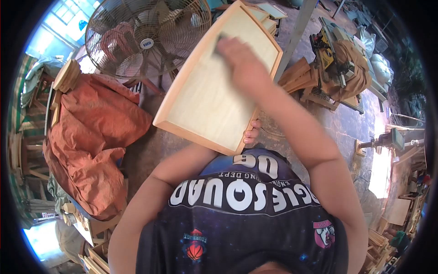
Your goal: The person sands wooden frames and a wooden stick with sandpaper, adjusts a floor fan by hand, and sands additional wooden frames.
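A pale wooden panel [205,91] with a raised, lighter brown wooden frame is tilted in front of my body. My left hand [252,131] reaches beneath it, and its fingers wrap round the frame's lower right edge; the rest of that hand is hidden behind the panel. On the panel's upper face lies my right hand [239,61], blurred by motion. Under its fingertips is a small dark piece of what looks like sandpaper [219,45], pressed to the panel surface.
A large caged fan [148,39] stands beyond the panel at left. Orange-red cloth [96,141] drapes over something on the left. At upper right, a yellow-and-black power tool [322,48] sits among brown cloth and wood pieces. A grey post [296,41] rises behind the panel.
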Motion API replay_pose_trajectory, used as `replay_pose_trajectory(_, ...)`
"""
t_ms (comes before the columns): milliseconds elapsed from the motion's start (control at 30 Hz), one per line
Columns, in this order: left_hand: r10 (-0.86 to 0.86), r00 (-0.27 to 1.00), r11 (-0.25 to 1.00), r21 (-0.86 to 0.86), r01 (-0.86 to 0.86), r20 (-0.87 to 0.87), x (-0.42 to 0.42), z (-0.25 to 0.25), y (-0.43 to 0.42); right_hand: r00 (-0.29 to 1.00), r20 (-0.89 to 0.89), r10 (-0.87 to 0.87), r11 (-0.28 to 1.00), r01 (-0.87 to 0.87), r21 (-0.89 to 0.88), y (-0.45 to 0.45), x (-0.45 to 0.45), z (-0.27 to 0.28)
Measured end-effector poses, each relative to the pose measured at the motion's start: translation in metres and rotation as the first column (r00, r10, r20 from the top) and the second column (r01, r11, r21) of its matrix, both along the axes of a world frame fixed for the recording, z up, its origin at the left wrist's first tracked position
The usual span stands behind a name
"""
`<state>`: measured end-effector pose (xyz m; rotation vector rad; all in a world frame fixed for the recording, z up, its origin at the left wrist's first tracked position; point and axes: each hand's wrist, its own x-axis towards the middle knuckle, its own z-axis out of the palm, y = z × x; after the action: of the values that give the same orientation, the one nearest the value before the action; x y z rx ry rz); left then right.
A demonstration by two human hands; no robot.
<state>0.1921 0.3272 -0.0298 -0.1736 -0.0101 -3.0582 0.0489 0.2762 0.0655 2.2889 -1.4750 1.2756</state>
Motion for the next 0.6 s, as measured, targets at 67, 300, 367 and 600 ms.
replay_pose_trajectory(67, -0.005, 1.0, 1.0, -0.027, 0.004, -0.031, -0.003, -0.004, 0.002, 0.988, -0.029, -0.154, 0.987, 0.153, -0.039, 0.003, -0.006, 0.02)
replay_pose_trajectory(300, 0.202, 0.974, 0.953, -0.249, -0.171, 0.103, -0.003, 0.02, -0.003, 0.869, -0.316, 0.381, 0.911, -0.412, -0.033, 0.055, 0.038, 0.01)
replay_pose_trajectory(367, 0.02, 0.989, 0.998, -0.055, -0.012, 0.147, 0.001, 0.026, 0.006, 0.944, -0.269, 0.193, 0.981, -0.194, 0.023, 0.014, -0.004, 0.021)
replay_pose_trajectory(600, -0.021, 0.989, 0.995, -0.096, 0.036, 0.149, -0.006, 0.024, -0.006, 0.992, 0.062, -0.113, 0.993, 0.115, -0.036, -0.017, -0.031, 0.02)
